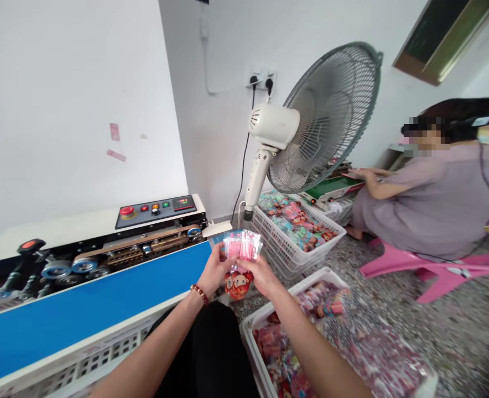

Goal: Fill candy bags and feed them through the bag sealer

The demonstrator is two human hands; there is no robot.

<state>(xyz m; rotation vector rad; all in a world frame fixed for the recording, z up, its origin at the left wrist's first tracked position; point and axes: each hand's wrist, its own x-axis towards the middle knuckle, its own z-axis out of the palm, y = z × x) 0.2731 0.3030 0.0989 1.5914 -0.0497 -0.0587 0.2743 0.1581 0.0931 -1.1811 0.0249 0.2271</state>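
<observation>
left hand (214, 269) and right hand (262, 275) both pinching clear candy packet (242, 255), one hand per side. packet upright between hands, pink sticks up top, red cartoon print below. held just past end of blue conveyor belt (82, 312), above white basket (265, 318) of packets.

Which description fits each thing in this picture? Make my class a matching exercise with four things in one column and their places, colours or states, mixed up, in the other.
Column 1
1 packet
2 belt
3 stool
4 round button

Column 2
A under the seated person
B held between left hand and right hand
C on the control panel
D blue

Pairs: 1-B, 2-D, 3-A, 4-C
</observation>
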